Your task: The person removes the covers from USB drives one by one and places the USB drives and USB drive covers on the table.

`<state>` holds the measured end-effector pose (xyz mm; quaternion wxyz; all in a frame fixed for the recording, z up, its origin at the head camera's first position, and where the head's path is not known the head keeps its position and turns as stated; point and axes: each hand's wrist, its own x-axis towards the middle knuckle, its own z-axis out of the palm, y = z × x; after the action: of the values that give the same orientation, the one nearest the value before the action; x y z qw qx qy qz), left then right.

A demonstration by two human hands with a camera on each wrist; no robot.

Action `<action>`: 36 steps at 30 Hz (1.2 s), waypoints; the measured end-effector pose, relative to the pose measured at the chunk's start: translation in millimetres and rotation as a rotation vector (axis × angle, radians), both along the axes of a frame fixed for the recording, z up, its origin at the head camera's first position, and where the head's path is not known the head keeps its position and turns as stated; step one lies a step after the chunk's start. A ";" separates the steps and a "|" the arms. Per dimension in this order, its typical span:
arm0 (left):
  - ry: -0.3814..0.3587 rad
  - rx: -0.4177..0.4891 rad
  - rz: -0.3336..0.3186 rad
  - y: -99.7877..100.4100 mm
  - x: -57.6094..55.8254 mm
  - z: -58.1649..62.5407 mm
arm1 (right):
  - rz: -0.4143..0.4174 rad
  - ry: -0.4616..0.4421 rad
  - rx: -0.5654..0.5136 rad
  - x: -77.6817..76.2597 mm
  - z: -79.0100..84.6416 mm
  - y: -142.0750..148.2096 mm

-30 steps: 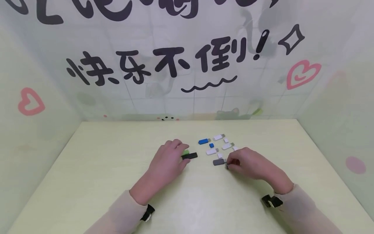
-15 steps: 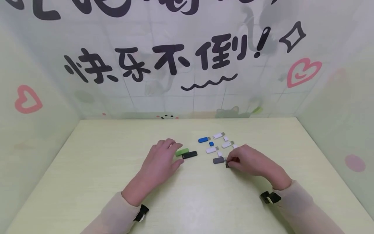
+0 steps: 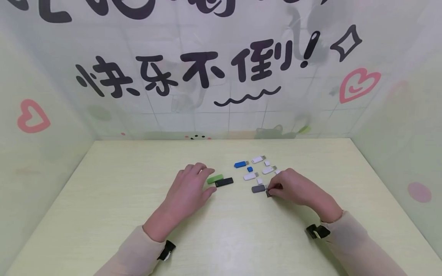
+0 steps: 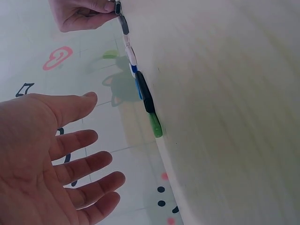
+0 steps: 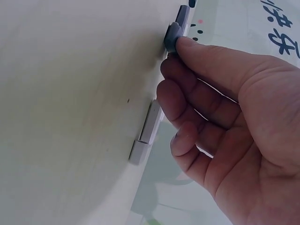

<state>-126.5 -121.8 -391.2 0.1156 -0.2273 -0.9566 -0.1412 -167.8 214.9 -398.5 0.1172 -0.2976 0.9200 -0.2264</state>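
My right hand (image 3: 293,188) pinches a small dark grey cap (image 5: 172,37) between thumb and forefinger, low over the table. Right at that cap lies the metal plug end of a grey USB stick (image 3: 258,189). My left hand (image 3: 184,193) is spread with its fingers loosely extended and its palm bare, as the left wrist view (image 4: 61,154) shows. Just right of its fingertips lie a green USB stick (image 3: 215,178) and a black USB stick (image 3: 224,182), side by side and touching in the head view.
Beyond the grey stick lie a blue USB stick (image 3: 240,164) with its blue cap (image 3: 250,169), and several white USB sticks (image 3: 250,176) with loose white caps (image 3: 259,181). Printed walls enclose the pale table (image 3: 221,237) at the back and sides.
My left hand has drawn back to the left, uncovering the green stick beside the black one. The right hand stays at the grey stick's plug end, the dark cap now showing more.
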 end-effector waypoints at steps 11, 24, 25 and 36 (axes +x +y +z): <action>0.001 0.008 0.000 -1.4 -1.9 0.8 | -0.026 0.016 -0.002 1.1 1.8 -1.4; -0.046 0.003 0.013 -0.9 -10.0 4.4 | -0.065 0.065 -0.024 6.7 11.9 -7.3; -0.045 0.000 0.012 -0.6 -11.4 4.4 | -0.068 0.078 -0.019 7.1 12.5 -8.3; -0.175 -0.036 0.028 8.0 -30.5 6.9 | -0.107 0.197 -0.018 12.7 18.1 -17.2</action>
<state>-157.0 -113.8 -384.3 0.0293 -0.2027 -0.9685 -0.1417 -155.2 197.7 -380.5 0.0112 -0.2697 0.9396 -0.2103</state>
